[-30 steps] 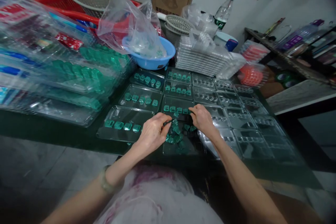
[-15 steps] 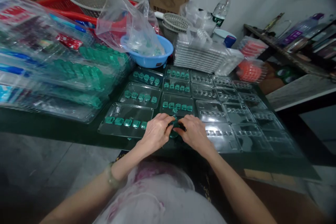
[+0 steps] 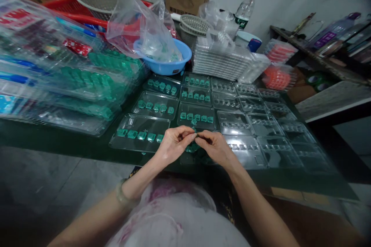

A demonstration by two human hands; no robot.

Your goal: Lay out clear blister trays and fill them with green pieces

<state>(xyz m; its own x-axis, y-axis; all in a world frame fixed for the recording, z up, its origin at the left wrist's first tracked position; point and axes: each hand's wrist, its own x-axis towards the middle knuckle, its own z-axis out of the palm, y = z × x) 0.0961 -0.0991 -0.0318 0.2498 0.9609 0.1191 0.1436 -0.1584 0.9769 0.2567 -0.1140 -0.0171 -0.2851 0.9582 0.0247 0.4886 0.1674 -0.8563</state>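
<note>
My left hand [image 3: 176,142] is closed in a pinch, its thumb and fingertips meeting those of my right hand [image 3: 216,144], which is pinched too. Whatever sits between the fingertips is too small and covered to make out. Just under them lie green translucent pieces [image 3: 191,147], partly hidden by my fingers. Beyond my fingertips is a clear plastic tray [image 3: 203,124] with a row of green pieces [image 3: 197,117]. To the left of my left hand, another clear tray [image 3: 139,121] also holds a row of green pieces [image 3: 142,135].
Clear trays without green pieces [image 3: 246,158] fill the right side of the dark green table [image 3: 87,142]. A blue basin [image 3: 165,70] with a plastic bag stands behind. Stacked clear packages [image 3: 95,121] crowd the left, and a tray stack [image 3: 220,63] stands at the back.
Both hands have lifted slightly from the green pieces. Their fingertips have come together, closing the small gap between them.
</note>
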